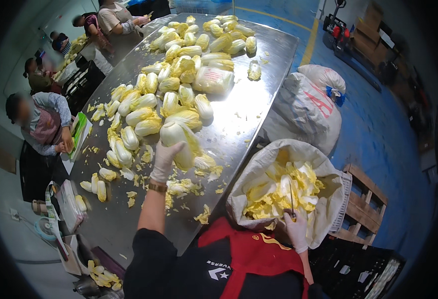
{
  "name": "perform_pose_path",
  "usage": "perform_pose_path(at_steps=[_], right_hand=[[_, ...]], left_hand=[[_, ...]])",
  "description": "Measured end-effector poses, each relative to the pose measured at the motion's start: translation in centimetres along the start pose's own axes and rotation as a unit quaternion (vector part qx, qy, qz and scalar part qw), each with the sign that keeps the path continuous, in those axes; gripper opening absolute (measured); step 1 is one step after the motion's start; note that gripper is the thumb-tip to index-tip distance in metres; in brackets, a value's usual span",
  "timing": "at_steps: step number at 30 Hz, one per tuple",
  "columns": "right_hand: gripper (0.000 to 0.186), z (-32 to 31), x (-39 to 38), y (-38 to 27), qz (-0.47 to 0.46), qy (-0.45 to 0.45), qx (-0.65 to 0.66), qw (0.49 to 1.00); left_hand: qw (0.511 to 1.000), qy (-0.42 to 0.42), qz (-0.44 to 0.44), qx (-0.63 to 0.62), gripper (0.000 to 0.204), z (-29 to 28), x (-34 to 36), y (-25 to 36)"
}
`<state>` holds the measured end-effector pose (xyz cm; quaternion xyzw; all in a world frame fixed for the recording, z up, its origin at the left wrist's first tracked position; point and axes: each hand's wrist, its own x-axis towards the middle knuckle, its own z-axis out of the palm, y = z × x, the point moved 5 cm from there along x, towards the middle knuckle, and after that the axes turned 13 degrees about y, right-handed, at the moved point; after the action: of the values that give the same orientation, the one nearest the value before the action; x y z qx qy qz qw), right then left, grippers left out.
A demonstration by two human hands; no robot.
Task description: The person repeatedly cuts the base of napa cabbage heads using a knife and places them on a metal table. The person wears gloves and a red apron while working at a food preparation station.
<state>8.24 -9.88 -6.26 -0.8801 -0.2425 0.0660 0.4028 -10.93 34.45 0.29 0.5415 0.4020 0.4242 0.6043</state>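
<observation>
My left hand (164,162), in a white glove, is closed around a napa cabbage (178,139) with its white base toward me, at the near end of the heap. To the right, my gloved right hand (297,229) grips a knife (292,195) with its thin blade pointing away from me. Hand and knife are over an open white woven sack (239,184) filled with loose yellow and white cabbage leaves (306,182). More napa cabbages (181,67) lie heaped along the steel table (249,114), with leaf scraps (181,187) near my left wrist.
Full white sacks (311,112) stand on the blue floor beyond the open one. A wooden pallet (363,209) and a black crate (353,269) lie right. A clear-wrapped bundle (213,80) rests on the table. Several people work along the left side, one holding a green-and-white packet (79,132).
</observation>
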Motion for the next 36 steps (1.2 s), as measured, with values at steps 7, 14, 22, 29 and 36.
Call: perform_pose_path(at_steps=[7,14,22,29,36], right_hand=[[0.02,-4.7,3.1,-2.9,0.019,0.038,0.054,0.998],[0.024,-9.6,0.9,-3.9,-0.074,0.073,0.021,0.994],[0.026,-9.4,-0.9,-2.6,-0.092,0.064,-0.064,0.992],[0.022,-8.4,-1.3,-1.4,-0.076,0.079,-0.125,0.986],[0.019,-7.4,-1.0,-0.8,-0.028,0.052,-0.14,0.988]], left_hand=[[0.953,-0.174,-0.193,-0.156,0.061,17.0,-14.1,-4.4],[0.936,-0.291,0.069,0.186,0.069,23.8,-21.9,-4.0],[0.902,-0.335,0.106,0.251,0.067,25.9,-24.5,-3.5],[0.888,-0.327,0.11,0.303,0.063,25.9,-24.8,-3.1],[0.884,-0.324,0.113,0.318,0.059,25.2,-24.5,-4.0]])
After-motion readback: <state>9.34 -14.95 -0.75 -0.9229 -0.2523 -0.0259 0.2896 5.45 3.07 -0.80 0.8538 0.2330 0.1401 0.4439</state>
